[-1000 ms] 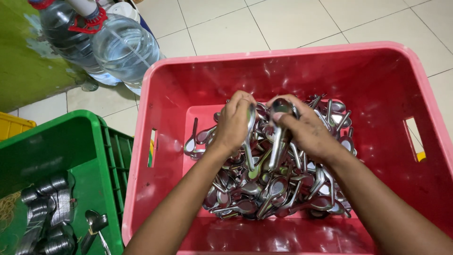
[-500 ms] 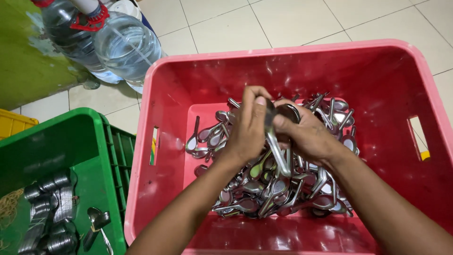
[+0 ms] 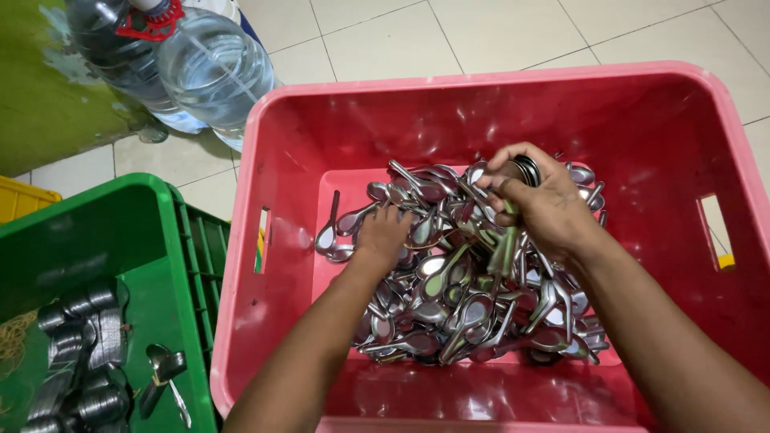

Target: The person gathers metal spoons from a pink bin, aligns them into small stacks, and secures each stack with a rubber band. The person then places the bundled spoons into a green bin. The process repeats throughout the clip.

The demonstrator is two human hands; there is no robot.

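Your left hand (image 3: 383, 234) is down in the pile of metal spoons (image 3: 469, 289) that fills the bottom of the red crate (image 3: 289, 144). Its fingers are buried among the spoons near the left edge of the pile, so you cannot tell from here whether they are closed on one or just resting there.

Your right hand (image 3: 541, 200) is raised a little above the far side of the pile, with its fingers curled tight around a stack of spoons (image 3: 513, 220). The round bowls of the stack show at the top of your fist, and the handles hang down out of it toward the heap.

The loose spoons lie every which way, bowls and handles crossing, gathered toward the middle and right of the crate floor. A single spoon (image 3: 327, 228) lies apart at the left, close to the crate wall.

To your left stands a green crate (image 3: 96, 232), just beside the red one, with bundled stacks of spoons (image 3: 76, 353) lying in it. Beyond both crates, on the tiled floor (image 3: 385, 40), stand clear water bottles (image 3: 212, 68).
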